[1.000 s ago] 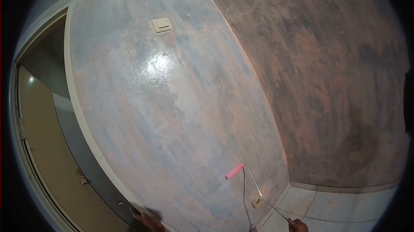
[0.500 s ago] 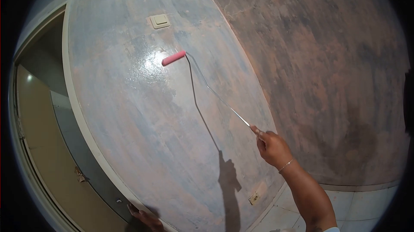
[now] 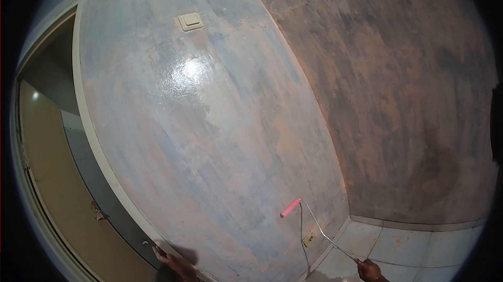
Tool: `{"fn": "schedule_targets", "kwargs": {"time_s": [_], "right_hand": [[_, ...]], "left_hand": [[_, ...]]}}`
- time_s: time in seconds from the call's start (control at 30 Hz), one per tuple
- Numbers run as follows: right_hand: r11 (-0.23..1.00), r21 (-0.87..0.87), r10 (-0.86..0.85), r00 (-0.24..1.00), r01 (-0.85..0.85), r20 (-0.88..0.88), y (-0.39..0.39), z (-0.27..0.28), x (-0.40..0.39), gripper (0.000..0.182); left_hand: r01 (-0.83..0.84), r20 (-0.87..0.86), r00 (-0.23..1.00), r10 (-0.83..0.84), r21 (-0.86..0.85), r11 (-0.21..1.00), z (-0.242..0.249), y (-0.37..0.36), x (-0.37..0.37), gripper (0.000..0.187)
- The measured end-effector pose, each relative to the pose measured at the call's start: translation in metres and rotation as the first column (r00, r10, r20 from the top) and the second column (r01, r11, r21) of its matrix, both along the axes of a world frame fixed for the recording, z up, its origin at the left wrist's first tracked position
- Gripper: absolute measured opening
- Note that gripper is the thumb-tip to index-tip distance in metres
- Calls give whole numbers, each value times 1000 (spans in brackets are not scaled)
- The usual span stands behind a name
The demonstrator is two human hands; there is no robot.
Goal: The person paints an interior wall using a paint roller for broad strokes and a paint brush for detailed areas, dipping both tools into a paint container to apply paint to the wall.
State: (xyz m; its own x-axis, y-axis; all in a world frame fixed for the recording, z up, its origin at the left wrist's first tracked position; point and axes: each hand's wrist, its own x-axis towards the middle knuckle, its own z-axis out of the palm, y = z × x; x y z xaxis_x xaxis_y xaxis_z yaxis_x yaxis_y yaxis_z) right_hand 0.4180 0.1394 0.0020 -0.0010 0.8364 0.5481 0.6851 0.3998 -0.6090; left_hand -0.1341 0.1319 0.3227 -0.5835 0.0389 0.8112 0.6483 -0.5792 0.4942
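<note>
My right hand (image 3: 369, 271) is closed round the handle end of a paint roller at the lower right. The roller's thin metal rod runs up and left to a pink sleeve (image 3: 291, 207), which is against or very close to the patchy wall (image 3: 225, 151), low down near the corner. Just below the rod's bend is a wall socket (image 3: 309, 238), partly behind it. At the bottom edge my left hand (image 3: 177, 267) is by the door frame (image 3: 118, 190), its visible fingers stretched out and holding nothing I can see.
A light switch (image 3: 190, 21) is set high on the wall, above a wet-looking shiny patch. On the left stands a door (image 3: 57, 188) in the doorway. A darker brownish wall (image 3: 408, 98) meets this one at the right, above white floor tiles (image 3: 403, 242).
My right hand has brought the roller down and to the right, from below the light switch to beside the socket. My left hand stays near the door frame.
</note>
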Motion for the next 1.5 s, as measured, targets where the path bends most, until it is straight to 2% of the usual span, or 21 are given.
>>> {"fn": "schedule_targets", "kwargs": {"time_s": [0.13, 0.23, 0.33, 0.4, 0.57, 0.63, 0.7, 0.77, 0.8, 0.87, 0.93, 1.03, 1.1, 1.13, 1.2, 1.3, 1.4, 1.43, 1.5], "right_hand": [[999, 23, -30, 998, 29, 46, 14, 2, -3, 39], [998, 65, -13, 1000, 11, 18, 36, 84, -16, 48], [996, 85, 20, 999, -17, -32, 61, 166, -28, 56], [986, 166, 27, 998, -18, -57, 79, 221, -35, 55], [945, 326, 56, 995, -26, -82, 125, 361, -45, 53], [929, 369, 65, 993, -26, -94, 138, 388, -44, 52], [907, 418, 109, 986, -48, -123, 148, 394, -44, 52], [937, 348, 65, 996, -42, -54, 148, 360, -43, 55], [957, 289, 34, 999, -28, -15, 148, 332, -42, 56], [950, 295, 119, 992, -105, -31, 144, 262, -36, 57], [975, 208, 81, 997, -78, -6, 133, 181, -28, 57], [993, 75, 88, 996, -88, 1, 93, 84, -13, 57], [999, -21, 51, 998, -50, 41, 63, 34, -2, 56], [999, -25, 46, 998, -45, 43, 52, 14, 0, 56], [999, -14, 35, 997, -34, 65, 37, -11, 5, 44], [997, 64, 47, 999, -46, -16, 42, 26, -9, 44], [994, 87, 64, 998, -62, -25, 78, 134, -19, 55], [997, 69, 25, 999, -27, 20, 92, 177, -23, 54], [979, 203, 27, 999, -22, -21, 124, 258, -22, 53]], "left_hand": [[3, -7, 1000, -3, 7, 1000, -1, -1, 1, 95], [-29, 0, 1000, 29, -2, 1000, -2, -2, 2, 95], [36, -5, 999, -36, 17, 999, -1, -2, 0, 95], [86, 12, 996, -87, 43, 995, 2, -2, 4, 93], [74, 20, 997, -75, 40, 996, 0, 0, 2, 92], [43, 17, 999, -44, 21, 999, 1, -1, 3, 93], [4, -10, 1000, -3, 26, 1000, 1, -1, 3, 93], [10, -7, 1000, -10, 6, 1000, 0, -2, 0, 93], [19, 2, 1000, -19, -1, 1000, 0, 0, 0, 92], [29, -8, 1000, -29, -2, 1000, 4, -2, 3, 93], [42, -18, 999, -42, -5, 999, 1, 0, 1, 94], [-34, -80, 996, 36, 18, 999, -7, 7, -13, 85], [-144, -79, 986, 144, 2, 990, -7, 7, -14, 84], [-140, -78, 987, 139, -2, 990, -6, 6, -13, 84], [-144, -74, 987, 143, -13, 989, -3, 3, -8, 85], [-32, -89, 996, 30, -25, 999, -4, 2, -10, 83], [20, -112, 993, -22, -19, 1000, -1, 0, -2, 81], [20, -111, 994, -22, -23, 1000, -3, -3, -3, 81], [8, -75, 997, -10, -28, 1000, -8, -4, -11, 81]]}}
